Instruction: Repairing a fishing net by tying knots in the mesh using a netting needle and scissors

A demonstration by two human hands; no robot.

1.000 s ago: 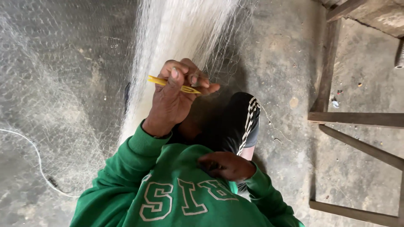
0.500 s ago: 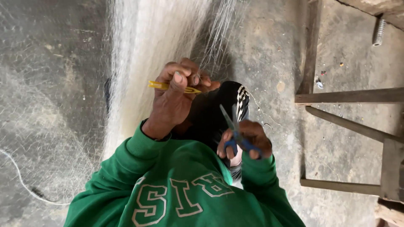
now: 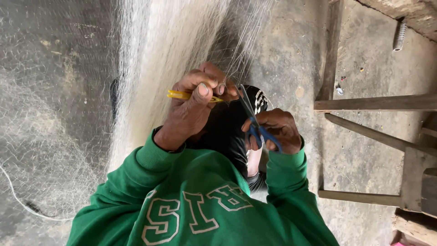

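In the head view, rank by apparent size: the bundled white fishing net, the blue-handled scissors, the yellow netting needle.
1. Bundled white fishing net, far the largest.
2. Blue-handled scissors, held in the right hand.
3. Yellow netting needle, mostly hidden by the left hand, so its rank is unsure.

Net (image 3: 150, 59) is cut off at the top edge; scissor tips (image 3: 241, 93) are lost against it; wooden frame (image 3: 373, 104) is cropped right.

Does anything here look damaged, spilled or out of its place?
Nothing stands out. The left hand holds a yellow needle against the net, and the right hand points blue scissors at it. A loose white cord lies on the floor.
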